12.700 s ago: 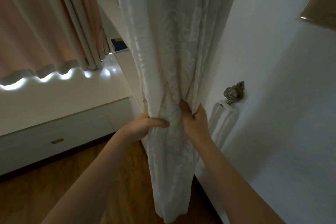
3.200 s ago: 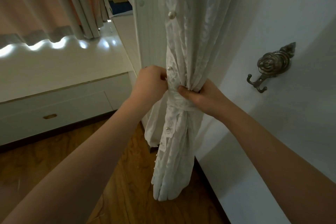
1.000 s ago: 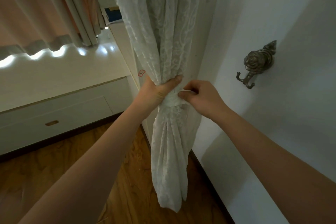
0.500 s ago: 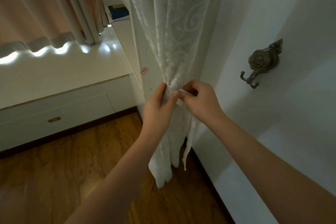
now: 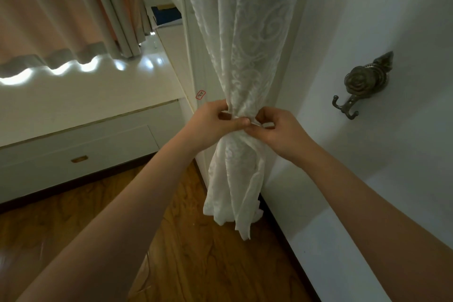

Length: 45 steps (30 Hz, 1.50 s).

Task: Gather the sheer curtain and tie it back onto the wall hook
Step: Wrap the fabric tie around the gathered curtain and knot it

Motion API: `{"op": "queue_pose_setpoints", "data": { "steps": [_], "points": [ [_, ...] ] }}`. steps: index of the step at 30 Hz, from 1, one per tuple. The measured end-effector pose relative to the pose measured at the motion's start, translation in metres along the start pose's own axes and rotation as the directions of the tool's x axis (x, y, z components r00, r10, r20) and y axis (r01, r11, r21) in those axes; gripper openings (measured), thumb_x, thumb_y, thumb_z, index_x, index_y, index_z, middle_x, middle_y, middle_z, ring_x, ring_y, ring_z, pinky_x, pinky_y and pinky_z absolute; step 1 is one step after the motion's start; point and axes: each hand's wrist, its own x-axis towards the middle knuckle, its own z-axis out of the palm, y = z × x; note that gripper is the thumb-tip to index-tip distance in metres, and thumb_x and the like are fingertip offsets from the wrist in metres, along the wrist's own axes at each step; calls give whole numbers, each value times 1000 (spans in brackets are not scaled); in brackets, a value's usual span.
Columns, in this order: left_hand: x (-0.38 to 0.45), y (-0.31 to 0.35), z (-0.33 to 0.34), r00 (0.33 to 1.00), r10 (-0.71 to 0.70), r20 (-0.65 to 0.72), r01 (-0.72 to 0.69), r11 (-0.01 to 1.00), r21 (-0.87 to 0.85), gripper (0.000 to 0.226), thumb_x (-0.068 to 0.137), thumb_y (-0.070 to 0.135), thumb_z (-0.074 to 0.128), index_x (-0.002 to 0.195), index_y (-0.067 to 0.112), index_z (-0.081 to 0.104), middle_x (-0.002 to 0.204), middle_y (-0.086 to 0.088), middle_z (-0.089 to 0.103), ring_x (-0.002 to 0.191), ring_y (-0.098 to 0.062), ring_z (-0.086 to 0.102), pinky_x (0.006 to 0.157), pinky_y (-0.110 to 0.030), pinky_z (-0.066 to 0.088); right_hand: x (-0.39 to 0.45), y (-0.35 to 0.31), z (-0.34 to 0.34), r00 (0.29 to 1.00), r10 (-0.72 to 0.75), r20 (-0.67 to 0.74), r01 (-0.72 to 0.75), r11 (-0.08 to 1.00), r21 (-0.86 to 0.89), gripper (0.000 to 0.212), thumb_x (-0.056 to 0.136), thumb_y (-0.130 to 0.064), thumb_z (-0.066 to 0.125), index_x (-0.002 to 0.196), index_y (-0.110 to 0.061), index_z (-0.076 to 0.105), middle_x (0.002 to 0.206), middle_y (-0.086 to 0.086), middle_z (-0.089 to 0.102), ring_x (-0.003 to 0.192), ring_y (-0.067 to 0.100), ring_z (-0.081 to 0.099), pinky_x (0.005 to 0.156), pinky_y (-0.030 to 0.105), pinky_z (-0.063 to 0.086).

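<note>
We've got the white sheer curtain w/ swirl pattern (image 5: 247,39) bunched into one bundle, hanging at the corner where the white panelled frame (image 5: 196,66) meets the white wall (image 5: 367,7). It's pinched into a narrow waist approx. mid-height; below that the fabric flares out and its loose end hangs just above the brown wood floor (image 5: 196,252).

Our left hand (image 5: 215,121) is at the left side of the waist, fingers curled round the gathered fabric, thumb pressed along the front. Our right hand (image 5: 277,130) is at the right side, fingertips pinching a thin white strip at the waist, prob. the tie-back band, but we can't tell for sure. Thumbs and fingertips of both hands meet at the front of the bundle, so the hands are touching.

The dark metal rose-shaped wall hook (image 5: 362,83) sits on the wall to the right of the hands, a bit higher, well apart from the curtain; nothing hangs on it.

Left of the frame: a small red-edged sticker (image 5: 200,94) on the frame, a white window-seat ledge (image 5: 98,95) w/ a drawer front below, and peach drapes (image 5: 49,7) hanging down to the ledge.
</note>
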Motion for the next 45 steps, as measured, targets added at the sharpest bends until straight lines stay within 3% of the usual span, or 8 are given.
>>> {"op": "queue_pose_setpoints", "data": {
  "steps": [8, 15, 19, 24, 30, 39, 42, 45],
  "points": [
    [-8, -23, 17, 999, 12, -38, -18, 987, -158, 46, 82, 25, 73, 124, 23, 56, 116, 5, 67, 109, -10, 64, 95, -37, 53, 4, -3, 6, 999, 32, -2, -32, 999, 38, 12, 89, -21, 61, 88, -12, 68, 92, 3, 70, 91, 17, 67, 81, 21, 50],
    [-9, -29, 20, 985, -56, -164, 17, 972, -234, 28, 80, 26, 73, 103, 32, 60, 103, 10, 69, 99, -10, 66, 91, -39, 55, 6, 6, -3, 984, 165, 72, -179, 946, 270, 23, 94, -27, 54, 91, -13, 72, 97, 11, 72, 92, 24, 68, 94, 42, 51],
    [-8, -29, 18, 985, -53, -165, 15, 974, -224, 25, 80, 25, 74, 99, 33, 61, 100, 9, 70, 95, -10, 68, 89, -39, 56, 2, 4, -9, 960, 181, 212, -252, 888, 385, 39, 90, -30, 60, 101, 8, 61, 75, 13, 44, 53, 14, 41, 54, 28, 40],
    [-6, -30, 17, 981, -51, -187, 11, 978, -207, 25, 81, 28, 74, 99, 36, 60, 101, 12, 70, 96, -9, 68, 89, -40, 56, 2, 2, -15, 978, 192, 87, -205, 962, 179, 16, 78, -25, 74, 83, -14, 64, 72, -1, 59, 60, 11, 53, 62, 29, 47],
    [-6, -31, 23, 964, -18, -265, -18, 991, -132, 37, 83, 32, 70, 116, 26, 56, 101, 16, 65, 96, -4, 63, 86, -31, 55, -5, -5, -16, 987, 157, 40, -161, 977, 138, 21, 75, -25, 77, 80, -11, 63, 68, 3, 67, 65, 18, 64, 67, 32, 51],
    [-3, -38, 31, 920, -23, -390, -20, 994, -107, 30, 85, 27, 66, 112, 14, 58, 82, 16, 61, 74, 0, 59, 60, -12, 45, -21, -24, 7, 999, 9, 47, -14, 994, 107, 25, 82, -11, 70, 63, -6, 56, 33, -12, 34, 33, 2, 28, 42, 13, 29],
    [-6, -40, 37, 921, -67, -384, -3, 984, -179, 15, 86, 17, 63, 100, 17, 58, 81, 7, 64, 75, -6, 63, 64, -21, 52, -20, -22, 22, 1000, -21, 11, 18, 978, 209, 20, 80, -8, 71, 63, -11, 61, 39, -12, 50, 41, -1, 47, 56, 11, 44],
    [-11, -39, 43, 932, -38, -360, -31, 982, -185, 12, 88, 8, 54, 90, 19, 52, 77, 11, 58, 69, 8, 58, 61, -10, 46, -14, -19, 35, 1000, -13, -26, 20, 963, 269, 14, 77, -7, 74, 67, -16, 68, 52, -17, 63, 56, -5, 61, 61, 8, 46]
  ]
}}
